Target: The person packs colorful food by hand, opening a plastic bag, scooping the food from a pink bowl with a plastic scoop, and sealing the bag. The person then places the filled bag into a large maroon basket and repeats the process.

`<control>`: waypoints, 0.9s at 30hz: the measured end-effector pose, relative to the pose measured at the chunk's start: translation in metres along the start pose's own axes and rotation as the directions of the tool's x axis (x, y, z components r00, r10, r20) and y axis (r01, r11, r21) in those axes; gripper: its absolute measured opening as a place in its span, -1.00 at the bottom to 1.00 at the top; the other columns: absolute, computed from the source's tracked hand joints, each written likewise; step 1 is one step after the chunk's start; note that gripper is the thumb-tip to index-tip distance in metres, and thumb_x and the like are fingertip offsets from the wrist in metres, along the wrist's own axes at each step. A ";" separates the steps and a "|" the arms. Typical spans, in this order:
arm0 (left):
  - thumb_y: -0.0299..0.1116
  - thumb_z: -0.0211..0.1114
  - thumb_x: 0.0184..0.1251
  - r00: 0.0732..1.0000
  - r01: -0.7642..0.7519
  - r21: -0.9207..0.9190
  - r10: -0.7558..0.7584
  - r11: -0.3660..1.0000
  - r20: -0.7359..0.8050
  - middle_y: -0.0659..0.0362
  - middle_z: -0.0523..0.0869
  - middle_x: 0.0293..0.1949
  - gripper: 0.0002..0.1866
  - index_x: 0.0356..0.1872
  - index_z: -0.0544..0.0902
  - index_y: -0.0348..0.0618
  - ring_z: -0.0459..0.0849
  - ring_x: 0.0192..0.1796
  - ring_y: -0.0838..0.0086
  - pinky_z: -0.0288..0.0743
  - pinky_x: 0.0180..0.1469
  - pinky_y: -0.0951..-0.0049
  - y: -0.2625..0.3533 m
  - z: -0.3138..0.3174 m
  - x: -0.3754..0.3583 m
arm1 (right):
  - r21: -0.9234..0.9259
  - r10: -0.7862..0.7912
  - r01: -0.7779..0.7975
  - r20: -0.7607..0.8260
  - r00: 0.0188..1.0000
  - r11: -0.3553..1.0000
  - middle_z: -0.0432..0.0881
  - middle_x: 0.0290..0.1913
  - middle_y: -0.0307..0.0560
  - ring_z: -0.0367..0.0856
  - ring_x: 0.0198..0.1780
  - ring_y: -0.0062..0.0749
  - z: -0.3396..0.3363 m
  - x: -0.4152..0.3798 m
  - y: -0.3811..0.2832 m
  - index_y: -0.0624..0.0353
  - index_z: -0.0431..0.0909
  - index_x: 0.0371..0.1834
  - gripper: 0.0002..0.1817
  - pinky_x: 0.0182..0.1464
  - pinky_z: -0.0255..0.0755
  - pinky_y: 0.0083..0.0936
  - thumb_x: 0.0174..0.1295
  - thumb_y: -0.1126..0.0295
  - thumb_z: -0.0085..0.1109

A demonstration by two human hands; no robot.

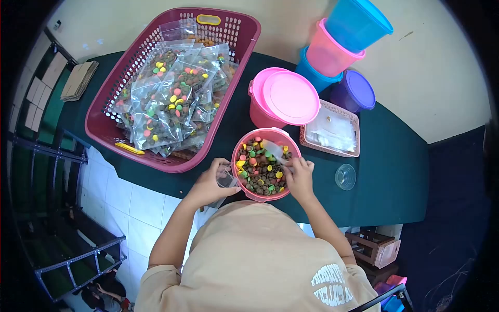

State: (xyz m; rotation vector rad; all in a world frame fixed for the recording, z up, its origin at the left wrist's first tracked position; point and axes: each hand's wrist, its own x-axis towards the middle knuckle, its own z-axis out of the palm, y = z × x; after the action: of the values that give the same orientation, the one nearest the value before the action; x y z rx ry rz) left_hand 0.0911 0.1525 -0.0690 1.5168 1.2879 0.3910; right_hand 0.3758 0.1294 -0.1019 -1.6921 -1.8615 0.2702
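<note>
A pink bucket [285, 196] stands at the table's front edge, holding brown pieces mixed with yellow, green and pink ones. My right hand [300, 177] is closed at its right rim on a clear scoop [272, 148], whose end lies over the pieces. At the left rim, my left hand [212, 182] holds a clear plastic bag [226, 180] between thumb and fingers. Whether that bag has anything in it is hard to tell. Filled clear bags [179, 88] are heaped in a large maroon basket [97, 106] to the left.
Behind the bucket stands a lidded pink tub [265, 112]. A small basket [332, 149] of empty bags and a clear glass bowl [345, 177] are to the right. Stacked tubs [332, 52], a purple tub [354, 91] and folded cardboard [78, 81] sit farther back. People [104, 294] are at lower left.
</note>
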 end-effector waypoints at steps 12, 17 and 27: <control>-0.33 0.58 -0.12 0.990 -0.082 -0.376 0.119 0.923 0.078 -0.02 0.51 0.16 -0.12 0.25 0.24 -0.15 0.55 0.17 0.30 0.36 0.26 0.21 -0.010 0.007 0.011 | 0.314 0.318 -0.394 0.266 0.910 0.864 0.65 -0.28 -0.02 0.57 -0.21 -0.30 -0.010 -0.016 -0.024 0.19 0.45 -0.27 -0.86 -0.10 0.37 -0.33 0.19 0.48 0.24; -0.26 0.61 -0.12 0.962 -0.190 -0.331 0.243 0.924 0.127 -0.01 0.48 0.16 -0.14 0.22 0.28 -0.14 0.50 0.24 0.23 0.33 0.31 0.20 0.007 0.010 0.008 | 0.690 0.407 -0.523 0.345 0.846 0.500 0.70 -0.30 0.02 0.61 -0.25 -0.49 -0.003 -0.028 -0.015 0.20 0.36 -0.21 -0.86 -0.19 0.42 -0.53 0.30 0.51 0.14; -0.28 0.63 -0.16 0.939 -0.235 -0.304 0.296 0.923 0.175 0.00 0.48 0.17 -0.11 0.23 0.28 -0.17 0.48 0.25 0.26 0.30 0.34 0.25 0.021 0.008 0.011 | 0.746 0.422 -0.610 0.660 0.621 -0.269 0.55 -0.14 0.07 0.66 -0.13 -0.23 -0.016 -0.023 -0.012 0.14 0.29 -0.17 -0.89 -0.20 0.64 -0.40 0.36 0.52 0.02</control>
State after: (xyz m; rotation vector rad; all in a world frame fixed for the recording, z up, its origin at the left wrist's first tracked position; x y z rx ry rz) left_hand 0.1121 0.1608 -0.0582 1.4491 0.8163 0.5424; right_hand 0.3752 0.1019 -0.0894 -1.1416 -0.2398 1.6950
